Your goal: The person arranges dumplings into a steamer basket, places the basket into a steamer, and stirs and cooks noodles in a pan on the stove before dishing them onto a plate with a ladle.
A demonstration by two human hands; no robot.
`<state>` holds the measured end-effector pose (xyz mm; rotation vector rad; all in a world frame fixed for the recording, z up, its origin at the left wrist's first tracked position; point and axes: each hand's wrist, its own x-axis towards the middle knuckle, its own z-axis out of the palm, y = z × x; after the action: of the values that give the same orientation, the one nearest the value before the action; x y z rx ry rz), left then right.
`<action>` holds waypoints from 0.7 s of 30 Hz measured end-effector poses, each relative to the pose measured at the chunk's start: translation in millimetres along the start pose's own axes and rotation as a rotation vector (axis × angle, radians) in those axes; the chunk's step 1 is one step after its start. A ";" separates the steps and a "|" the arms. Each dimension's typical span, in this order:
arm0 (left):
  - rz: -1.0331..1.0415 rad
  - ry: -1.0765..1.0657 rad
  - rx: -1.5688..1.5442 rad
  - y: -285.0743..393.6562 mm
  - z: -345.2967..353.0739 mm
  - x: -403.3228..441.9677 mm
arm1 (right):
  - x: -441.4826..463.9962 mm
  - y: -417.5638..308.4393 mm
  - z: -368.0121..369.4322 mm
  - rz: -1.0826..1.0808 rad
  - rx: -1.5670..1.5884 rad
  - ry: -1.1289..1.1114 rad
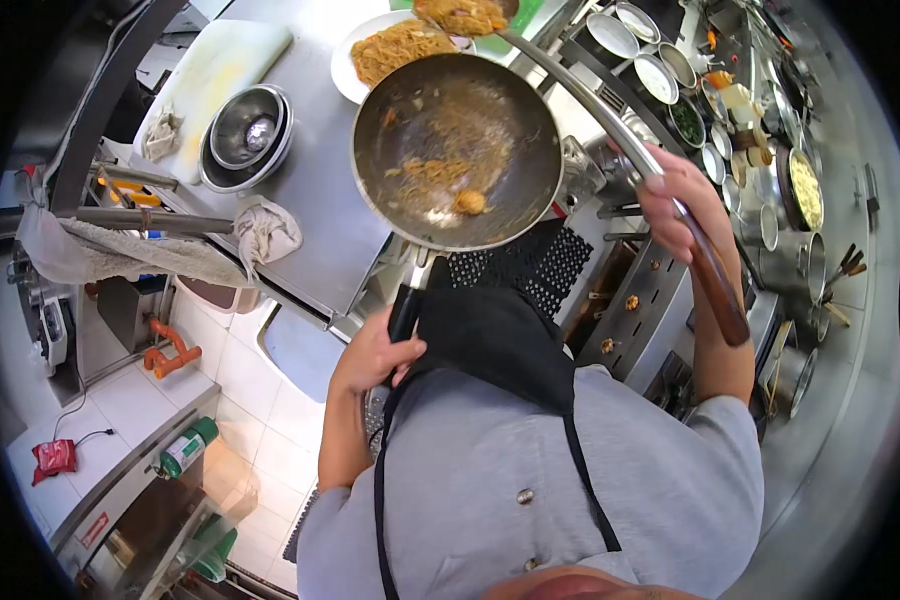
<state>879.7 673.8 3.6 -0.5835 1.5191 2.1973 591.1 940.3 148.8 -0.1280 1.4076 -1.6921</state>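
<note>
My left hand (pixel 378 350) is wrapped around the black handle of a frying pan (pixel 515 130). The pan is dark inside, with a few noodle scraps and sauce left in it. In my right hand (pixel 685 205) is a long metal ladle (pixel 595 105) with a wooden handle end. Its bowl, at the top edge of the view, is heaped with cooked noodles (pixel 462 14). Just beyond the pan, a white plate (pixel 342 72) carries more noodles. The pan hides part of that plate's near rim.
Nested metal bowls (pixel 250 135) stand on the steel counter (pixel 315 210), beside a white cutting board (pixel 232 55). A cloth (pixel 266 232) hangs at the counter's edge. To the right are a stove (pixel 640 300), several ingredient containers and a pan with yellow food (pixel 805 190).
</note>
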 end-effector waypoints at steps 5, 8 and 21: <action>0.043 0.283 0.055 -25.9 10.7 -47.4 | 84.4 -4.7 6.7 0.032 -0.357 -0.014; 0.037 0.424 0.035 -34.0 29.0 -64.2 | 110.8 7.9 1.1 0.025 -0.560 -0.033; 0.066 0.818 -0.210 -32.2 105.3 -43.2 | 143.2 -3.7 -37.9 -0.169 -1.041 -0.165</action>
<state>921.7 779.5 36.2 -1.6738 1.6629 2.3043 482.7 870.9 75.3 -0.9530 2.0454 -0.8775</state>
